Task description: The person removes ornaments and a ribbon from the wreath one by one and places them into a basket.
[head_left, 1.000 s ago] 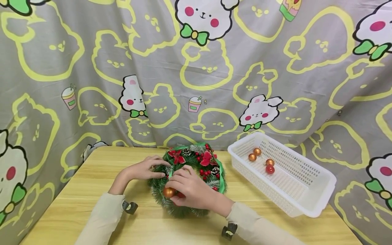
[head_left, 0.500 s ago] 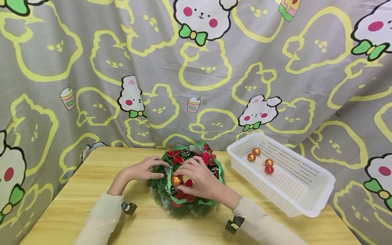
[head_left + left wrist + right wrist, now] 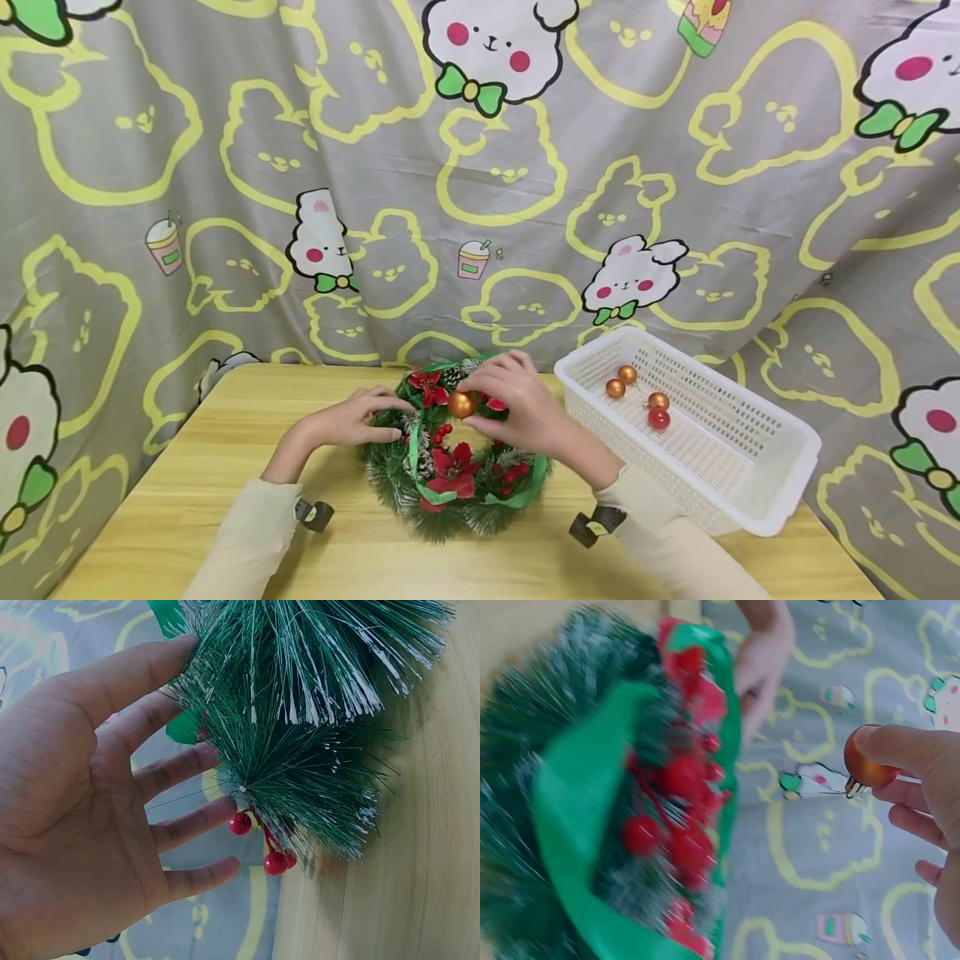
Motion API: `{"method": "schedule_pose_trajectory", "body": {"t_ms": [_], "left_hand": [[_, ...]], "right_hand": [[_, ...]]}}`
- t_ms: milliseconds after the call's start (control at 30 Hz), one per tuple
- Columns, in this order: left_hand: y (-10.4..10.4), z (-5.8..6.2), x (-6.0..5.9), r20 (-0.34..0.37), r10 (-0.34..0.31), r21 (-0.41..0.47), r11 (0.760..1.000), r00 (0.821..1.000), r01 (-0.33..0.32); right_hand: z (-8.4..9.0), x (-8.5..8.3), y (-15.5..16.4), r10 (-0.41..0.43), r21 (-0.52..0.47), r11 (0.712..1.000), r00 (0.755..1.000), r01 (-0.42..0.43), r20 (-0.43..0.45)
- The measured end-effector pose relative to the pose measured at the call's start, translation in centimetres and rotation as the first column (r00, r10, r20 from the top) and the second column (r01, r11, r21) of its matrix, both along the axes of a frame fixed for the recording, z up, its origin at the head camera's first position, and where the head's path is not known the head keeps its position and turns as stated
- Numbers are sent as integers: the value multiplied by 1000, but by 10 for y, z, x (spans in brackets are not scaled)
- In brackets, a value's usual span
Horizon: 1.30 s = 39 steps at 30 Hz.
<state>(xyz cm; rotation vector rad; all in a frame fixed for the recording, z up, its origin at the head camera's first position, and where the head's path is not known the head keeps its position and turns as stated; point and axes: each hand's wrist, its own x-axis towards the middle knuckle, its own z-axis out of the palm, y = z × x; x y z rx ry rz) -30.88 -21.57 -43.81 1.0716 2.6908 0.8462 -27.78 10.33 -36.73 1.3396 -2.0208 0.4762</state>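
- We're seeing the right hand [image 3: 525, 408] pinching an orange bauble [image 3: 461, 404] in its grip — hovering over the wreath [image 3: 457, 467].
- The left hand [image 3: 352, 421], fingers straight, is touching the wreath's left edge on the tabletop [image 3: 187, 517].

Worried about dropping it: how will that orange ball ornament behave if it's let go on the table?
The orange ball ornament, pinched by the right hand, is round and glossy, so it would likely roll and feel slippery. It looks small and probably light; possibly fragile.

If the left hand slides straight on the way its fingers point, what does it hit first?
The left hand points right, its fingers already at the needles of the wreath; the wreath comes first, probably its red berries.
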Motion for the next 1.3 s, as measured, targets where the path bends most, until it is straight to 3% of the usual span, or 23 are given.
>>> {"method": "schedule_pose_trajectory", "body": {"t_ms": [333, 833, 1133, 1300], "left_hand": [[0, 0, 1, 5, -8, 2, 1000, 1000, 8], [0, 0, 0, 1, -8, 0, 1000, 1000, 8], [0, 0, 1, -9, -2, -8, 1000, 1000, 2], [0, 0, 1, -5, -3, -3, 1000, 1000, 3]], "right_hand": [[40, -19, 42, -43, -59, 997, 999, 43, -7], [60, -52, 110, -206, -8, 978, 978, 206, 31], [60, -70, 154, -342, 1, 939, 932, 344, 117], [48, -83, 178, -419, 30, 906, 889, 421, 182]]}}
